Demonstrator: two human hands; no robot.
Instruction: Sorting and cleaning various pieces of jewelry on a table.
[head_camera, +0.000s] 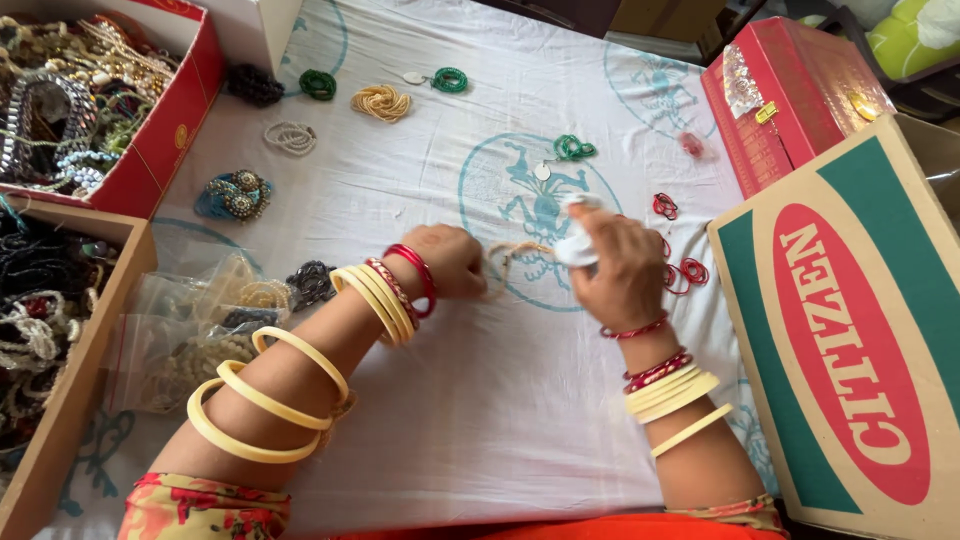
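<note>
My left hand (452, 260) rests on the white printed cloth (500, 400) with its fingers closed on a thin pale beaded string (512, 250) that runs toward my right hand. My right hand (620, 265) is closed around a small white wad of cloth or tissue (575, 240), held against the string. Both wrists and forearms carry cream and red bangles.
A red box (165, 140) full of jewellery stands at far left above a brown tray (75, 380) of necklaces. Clear pouches (190, 330), green bead coils (574, 149), a cream bead coil (381, 101) and red rings (690, 272) lie on the cloth. A red case (790, 100) and a large cardboard box (850, 330) stand at right.
</note>
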